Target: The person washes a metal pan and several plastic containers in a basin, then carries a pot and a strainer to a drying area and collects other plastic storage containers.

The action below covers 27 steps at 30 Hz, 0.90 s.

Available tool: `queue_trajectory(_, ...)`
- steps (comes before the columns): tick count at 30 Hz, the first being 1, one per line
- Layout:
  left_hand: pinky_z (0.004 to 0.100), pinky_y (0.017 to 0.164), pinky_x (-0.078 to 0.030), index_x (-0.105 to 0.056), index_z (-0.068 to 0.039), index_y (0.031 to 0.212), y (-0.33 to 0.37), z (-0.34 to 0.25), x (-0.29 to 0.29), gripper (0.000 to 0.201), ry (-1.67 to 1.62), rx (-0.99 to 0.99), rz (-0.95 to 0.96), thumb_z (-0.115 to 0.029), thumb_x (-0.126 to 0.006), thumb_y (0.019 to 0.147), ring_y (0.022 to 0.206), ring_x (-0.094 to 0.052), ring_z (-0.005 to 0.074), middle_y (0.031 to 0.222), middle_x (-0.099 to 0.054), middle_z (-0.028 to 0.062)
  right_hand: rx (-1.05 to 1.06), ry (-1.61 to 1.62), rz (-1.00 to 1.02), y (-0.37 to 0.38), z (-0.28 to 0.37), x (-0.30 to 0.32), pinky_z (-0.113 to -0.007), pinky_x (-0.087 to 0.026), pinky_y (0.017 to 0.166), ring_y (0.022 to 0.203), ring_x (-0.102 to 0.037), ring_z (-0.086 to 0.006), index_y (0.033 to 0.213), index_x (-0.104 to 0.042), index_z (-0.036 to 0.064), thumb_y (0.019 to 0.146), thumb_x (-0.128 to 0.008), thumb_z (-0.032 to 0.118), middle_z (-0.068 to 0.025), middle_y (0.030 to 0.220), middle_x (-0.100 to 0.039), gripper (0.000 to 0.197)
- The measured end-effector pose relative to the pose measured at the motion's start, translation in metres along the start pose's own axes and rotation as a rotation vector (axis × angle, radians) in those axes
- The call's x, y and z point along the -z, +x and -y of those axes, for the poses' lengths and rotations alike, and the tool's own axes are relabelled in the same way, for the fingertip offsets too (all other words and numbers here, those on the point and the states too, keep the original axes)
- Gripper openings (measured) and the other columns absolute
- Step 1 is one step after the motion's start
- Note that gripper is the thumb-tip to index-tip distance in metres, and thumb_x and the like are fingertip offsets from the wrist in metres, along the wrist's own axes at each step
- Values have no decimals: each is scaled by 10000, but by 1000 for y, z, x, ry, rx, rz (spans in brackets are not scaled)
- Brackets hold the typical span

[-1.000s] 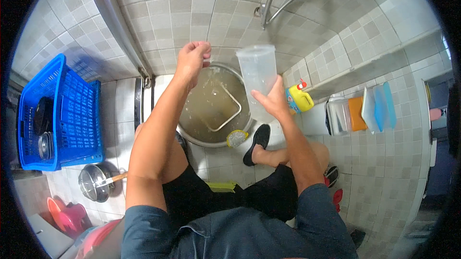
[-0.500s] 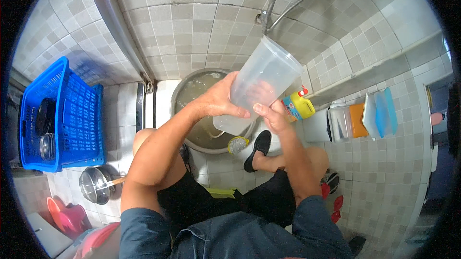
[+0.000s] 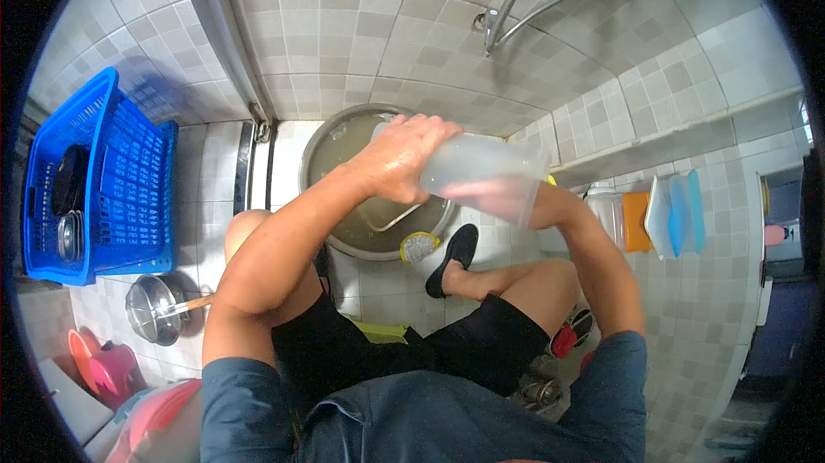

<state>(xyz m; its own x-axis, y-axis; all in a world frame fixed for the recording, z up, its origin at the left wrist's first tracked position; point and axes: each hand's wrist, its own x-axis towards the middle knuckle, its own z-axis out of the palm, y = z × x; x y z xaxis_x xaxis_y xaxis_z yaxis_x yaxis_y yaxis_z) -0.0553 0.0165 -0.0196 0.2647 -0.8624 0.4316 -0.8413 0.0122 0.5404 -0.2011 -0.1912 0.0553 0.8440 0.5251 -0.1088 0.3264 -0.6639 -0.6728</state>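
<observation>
We note 1 blue basket on the floor at left, then 1 metal basin of murky water. Above it lies a clear plastic tub sideways, left hand gripping its base. Right hand is inside; we cannot tell its state.

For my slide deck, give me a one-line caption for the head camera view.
Squatting on a tiled floor, a person's left hand holds a translucent plastic container sideways over a metal basin, right hand inside it.

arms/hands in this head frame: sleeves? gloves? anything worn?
Both forearms bare. Short dark blue-grey sleeves end above the elbows. Left hand is ungloved and looks wet and glossy; no ring, watch or band visible. Right hand shows only blurred through translucent plastic, so I can't tell about gloves.
</observation>
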Motion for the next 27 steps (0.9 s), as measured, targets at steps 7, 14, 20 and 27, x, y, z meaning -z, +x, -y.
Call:
queue_trajectory(7, 459, 924, -417, -489, -98, 1311, 9, -25, -17, 827, -28, -219, -21, -158, -822, 557, 1075, -576, 332, 1096, -586, 102, -83, -237, -100, 51, -18, -52, -396, -469, 951, 1103, -618, -286, 1190, -679, 57, 966, -547, 100, -147, 1166, -677, 263)
queue_trajectory(14, 464, 897, -426, -477, -90, 1320, 6, -17, -10, 836, -58, -192, 14, -146, -813, 557, 1054, -576, 337, 1108, -581, 109, -101, -341, -140, 65, -39, -72, -395, -475, 927, 1083, -618, -291, 1172, -682, 55, 967, -568, 129, -145, 1150, -679, 246)
queue_trajectory(20, 488, 892, -449, -455, -95, 1350, 1, 1, -1, 870, -5, -25, -2, -155, -814, 560, 1090, -569, 344, 1127, -576, 115, -210, 37, -17, 43, -13, -21, -359, -471, 910, 1052, -628, -288, 1101, -714, 59, 997, -543, 304, -158, 1064, -687, 317)
queue_trajectory(27, 511, 911, -447, -435, -97, 1378, -8, 40, 6, 917, 60, 36, -57, -196, -832, 557, 1163, -547, 361, 1261, -556, 141, -650, 578, -72, 1, 33, 26, -352, -442, 976, 1141, -569, -182, 1296, -661, 51, 966, -592, 292, -72, 1263, -650, 415)
